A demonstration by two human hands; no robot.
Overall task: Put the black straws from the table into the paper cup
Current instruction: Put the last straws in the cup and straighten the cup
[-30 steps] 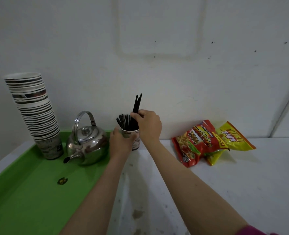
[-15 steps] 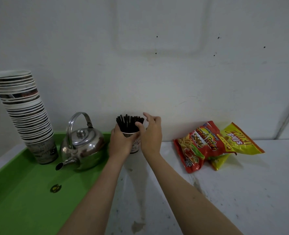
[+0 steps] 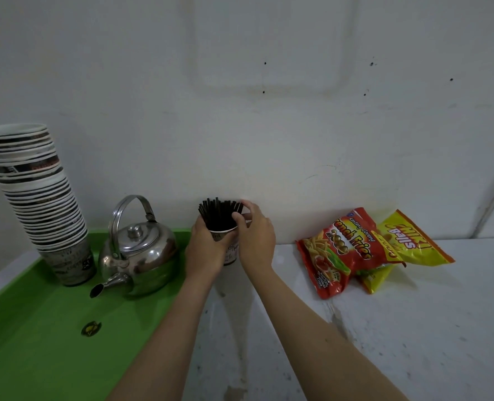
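- Since a second ago the last few black straws (image 3: 219, 214), which stood raised above the bunch in the right hand (image 3: 255, 237), have gone down level with the others, and that hand has dropped from above the rim to the cup's right side.
- All the straws stand bunched in the paper cup (image 3: 230, 250), long axes close to upright, tips fanning slightly outward above the rim.
- This cup stands on the white table (image 3: 384, 328) at its far edge against the wall, just right of the green tray (image 3: 37, 342).
- On the cup's near-left side the left hand (image 3: 206, 250) grips it, fingers curled round the wall and thumb up near the rim.
- At the right side of the cup the right hand has its thumb touching the straws at rim height; its fingers reach behind the bunch, and whether they clasp the cup cannot be told.
- A steel kettle (image 3: 140, 250) sits on the tray's far right part, just left of the cup, spout pointing toward the near left.
- A tall stack of paper cups (image 3: 37, 198) stands at the tray's far left corner.
- A small dark sticker (image 3: 91, 328) lies on the tray nearer the front.
- Two snack bags, a red French fries bag (image 3: 338, 253) and a yellow Chiki Balls bag (image 3: 410, 244), lie near the table's far edge, well right of the cup, the red one overlapping the yellow.
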